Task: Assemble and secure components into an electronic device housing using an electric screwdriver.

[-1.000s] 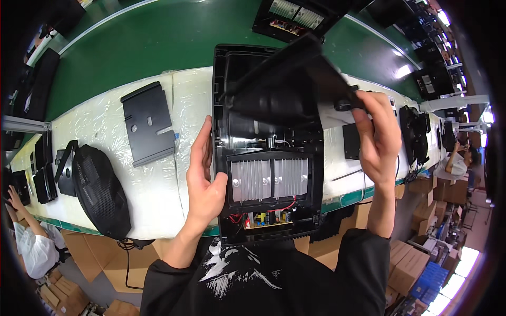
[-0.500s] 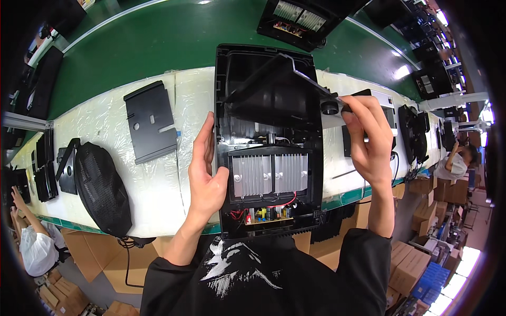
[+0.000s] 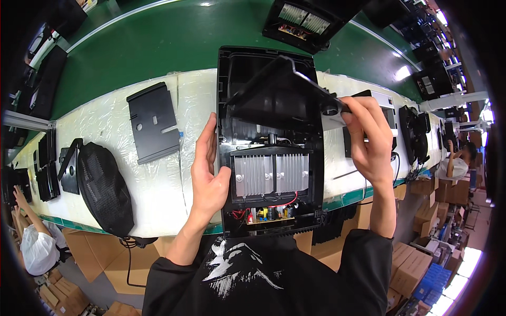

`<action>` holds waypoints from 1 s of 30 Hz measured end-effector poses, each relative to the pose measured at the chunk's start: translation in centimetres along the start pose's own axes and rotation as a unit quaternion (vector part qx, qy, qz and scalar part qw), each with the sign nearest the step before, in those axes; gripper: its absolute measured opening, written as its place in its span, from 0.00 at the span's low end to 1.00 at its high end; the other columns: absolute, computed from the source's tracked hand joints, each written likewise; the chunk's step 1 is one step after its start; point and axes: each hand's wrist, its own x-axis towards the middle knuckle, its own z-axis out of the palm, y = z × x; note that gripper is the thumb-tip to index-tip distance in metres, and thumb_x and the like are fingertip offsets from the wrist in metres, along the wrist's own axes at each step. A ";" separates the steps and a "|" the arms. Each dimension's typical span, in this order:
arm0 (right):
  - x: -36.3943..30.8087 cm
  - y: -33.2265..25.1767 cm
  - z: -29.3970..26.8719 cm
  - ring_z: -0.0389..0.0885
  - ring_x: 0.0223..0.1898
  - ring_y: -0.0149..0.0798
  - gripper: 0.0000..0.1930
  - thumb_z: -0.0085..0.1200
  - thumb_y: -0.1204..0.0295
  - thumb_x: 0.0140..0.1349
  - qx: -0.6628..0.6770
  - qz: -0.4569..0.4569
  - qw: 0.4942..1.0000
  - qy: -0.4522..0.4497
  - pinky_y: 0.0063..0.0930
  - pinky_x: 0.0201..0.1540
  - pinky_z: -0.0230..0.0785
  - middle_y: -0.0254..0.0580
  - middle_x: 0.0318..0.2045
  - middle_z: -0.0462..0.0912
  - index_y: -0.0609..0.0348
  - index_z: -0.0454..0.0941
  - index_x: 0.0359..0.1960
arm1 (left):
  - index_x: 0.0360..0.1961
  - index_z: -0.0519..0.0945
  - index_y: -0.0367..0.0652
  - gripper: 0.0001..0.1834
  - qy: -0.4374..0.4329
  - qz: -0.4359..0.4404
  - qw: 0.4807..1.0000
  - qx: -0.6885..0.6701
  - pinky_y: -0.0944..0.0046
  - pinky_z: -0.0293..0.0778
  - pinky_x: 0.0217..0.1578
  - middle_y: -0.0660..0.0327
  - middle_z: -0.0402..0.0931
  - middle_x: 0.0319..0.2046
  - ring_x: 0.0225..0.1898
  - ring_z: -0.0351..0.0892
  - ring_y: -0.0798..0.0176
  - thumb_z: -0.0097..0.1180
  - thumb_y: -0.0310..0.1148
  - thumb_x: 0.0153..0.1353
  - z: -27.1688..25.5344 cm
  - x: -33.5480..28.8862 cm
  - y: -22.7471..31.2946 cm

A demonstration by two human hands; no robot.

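In front of me a black plastic housing lies open, with ribbed silver heat sinks and a small circuit board with red wires inside. My left hand grips the housing's left side, thumb at the rim and fingers along the outer wall. Between thumb and fingers of my right hand is the right end of a glossy black panel with a bright edge. The panel is tilted over the far part of the housing, hiding much of what lies beneath.
A flat black plate with cutouts and a black mesh bag lie to the left on the wrapped worktop. Another open housing sits on the green surface beyond. More black units line the right. Cardboard boxes stand below; other people work at both sides.
Both hands keep their holds, and the panel stays tilted with hardly any movement. The open housing on the green surface appears slightly farther right.
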 end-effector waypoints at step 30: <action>0.2 -0.8 0.9 0.75 0.29 0.45 0.21 0.48 0.90 0.43 -0.074 -0.093 0.989 -0.086 0.31 0.29 0.68 0.45 0.31 0.74 0.64 0.75 0.42 | 0.63 0.58 0.35 0.43 0.007 -0.019 1.000 0.008 0.61 0.42 0.66 0.46 0.50 0.66 0.68 0.45 0.53 0.34 0.12 0.37 -0.3 -0.2 -0.5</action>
